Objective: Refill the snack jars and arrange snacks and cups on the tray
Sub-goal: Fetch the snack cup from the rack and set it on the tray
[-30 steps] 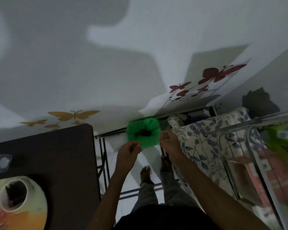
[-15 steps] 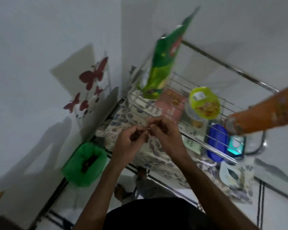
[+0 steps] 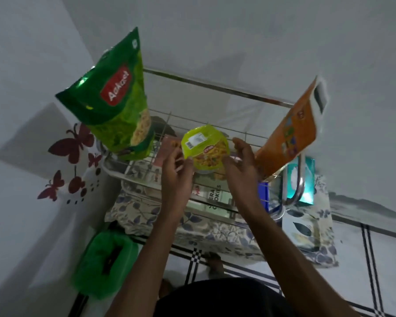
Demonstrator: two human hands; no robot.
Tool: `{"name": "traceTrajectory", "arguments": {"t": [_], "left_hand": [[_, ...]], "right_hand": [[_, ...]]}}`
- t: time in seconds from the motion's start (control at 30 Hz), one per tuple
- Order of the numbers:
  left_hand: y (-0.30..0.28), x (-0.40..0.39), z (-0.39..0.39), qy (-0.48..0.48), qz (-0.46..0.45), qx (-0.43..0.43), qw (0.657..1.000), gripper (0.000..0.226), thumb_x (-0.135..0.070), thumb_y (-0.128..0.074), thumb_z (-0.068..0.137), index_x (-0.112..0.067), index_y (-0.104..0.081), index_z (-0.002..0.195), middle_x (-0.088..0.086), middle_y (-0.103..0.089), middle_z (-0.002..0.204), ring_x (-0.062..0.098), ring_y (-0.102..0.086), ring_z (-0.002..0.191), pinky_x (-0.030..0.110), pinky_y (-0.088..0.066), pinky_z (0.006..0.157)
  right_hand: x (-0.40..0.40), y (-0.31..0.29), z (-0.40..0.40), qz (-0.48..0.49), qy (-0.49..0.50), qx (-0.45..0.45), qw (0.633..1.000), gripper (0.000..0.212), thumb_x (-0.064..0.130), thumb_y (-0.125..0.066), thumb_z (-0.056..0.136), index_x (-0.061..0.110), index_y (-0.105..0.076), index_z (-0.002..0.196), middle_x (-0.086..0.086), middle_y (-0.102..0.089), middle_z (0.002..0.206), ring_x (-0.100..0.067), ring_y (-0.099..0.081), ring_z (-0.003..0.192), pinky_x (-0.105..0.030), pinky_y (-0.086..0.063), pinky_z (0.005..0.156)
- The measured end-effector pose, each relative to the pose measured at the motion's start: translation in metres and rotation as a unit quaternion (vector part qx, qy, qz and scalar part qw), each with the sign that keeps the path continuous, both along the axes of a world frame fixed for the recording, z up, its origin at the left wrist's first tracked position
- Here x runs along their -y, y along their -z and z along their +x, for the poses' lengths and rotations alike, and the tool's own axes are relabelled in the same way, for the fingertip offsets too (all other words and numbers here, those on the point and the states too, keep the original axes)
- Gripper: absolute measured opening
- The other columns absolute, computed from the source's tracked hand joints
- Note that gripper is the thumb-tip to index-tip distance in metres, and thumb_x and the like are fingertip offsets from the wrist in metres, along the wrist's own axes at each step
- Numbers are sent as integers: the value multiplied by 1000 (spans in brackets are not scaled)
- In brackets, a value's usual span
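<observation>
Two hands close in on one snack pack, a small yellow-green packet with a white label, standing in the middle of a wire rack. The left hand is at the packet's left edge, fingers loosely bent and touching or just short of the film; I cannot tell whether they pinch it. The right hand is at the right edge, fingers spread and relaxed, seemingly not yet grasping. So both hands read as released, about to take hold.

The step in hand looks like fetching a snack from the rack, the start of refilling the jars; no jar, cup or tray shows here, so most of the task appears to lie ahead. The next move calls for a firm two-sided hold on the packet and a lift straight up and out, since it sits between taller neighbours and crinkly film may slip.

Left of it stands a big green bag, leaning outward; right of it an orange bag, tilted right. Below the packet, a lower shelf holds a cookie box. A teal tissue box sits at the rack's right end. The rack stands on a leaf-print cloth, and a green bin sits on the floor to the lower left, beside a wall with butterfly stickers
</observation>
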State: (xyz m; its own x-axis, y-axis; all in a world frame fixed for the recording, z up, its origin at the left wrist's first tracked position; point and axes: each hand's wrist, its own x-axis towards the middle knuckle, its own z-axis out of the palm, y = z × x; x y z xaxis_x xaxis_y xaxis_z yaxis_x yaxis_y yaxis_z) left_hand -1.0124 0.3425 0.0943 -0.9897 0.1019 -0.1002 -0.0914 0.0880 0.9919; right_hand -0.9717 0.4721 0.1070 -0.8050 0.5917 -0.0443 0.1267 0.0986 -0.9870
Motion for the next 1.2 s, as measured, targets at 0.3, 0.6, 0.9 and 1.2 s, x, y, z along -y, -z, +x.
{"name": "traceTrajectory", "arguments": {"t": [0.3, 0.6, 0.9, 1.2], "left_hand": [[6, -41, -7, -58, -38, 29, 997, 28, -27, -49, 104, -40, -57, 128, -10, -65, 119, 15, -63, 113, 27, -52, 86], [-8, -35, 23, -118, 59, 75, 988, 29, -22, -48, 105, -32, -60, 129, -8, -71, 116, 13, -69, 104, 27, -58, 77], [-12, 16, 111, -254, 92, 63, 961, 34, -23, -55, 101, -23, -59, 135, 1, -70, 121, 18, -70, 106, 27, -58, 75], [-17, 84, 297, -446, 143, 19, 883, 36, -18, -56, 101, -19, -57, 136, 1, -71, 121, 20, -68, 110, 28, -59, 80]], "right_hand": [[-26, 13, -28, -104, -83, 77, 988, 32, 19, -47, 101, 20, -56, 132, 2, -65, 121, -14, -62, 108, -37, -56, 89], [-24, 7, -12, -176, -135, 46, 974, 28, 26, -53, 100, 44, -52, 121, 25, -60, 114, 6, -61, 101, -32, -55, 91], [24, -1, 42, -158, -274, 15, 949, 35, 15, -52, 99, 31, -55, 130, 9, -67, 116, -9, -66, 104, -34, -59, 82], [119, 0, 173, -132, -457, 37, 879, 32, 7, -54, 97, 15, -58, 127, -6, -69, 115, -21, -67, 104, -44, -57, 89]]}}
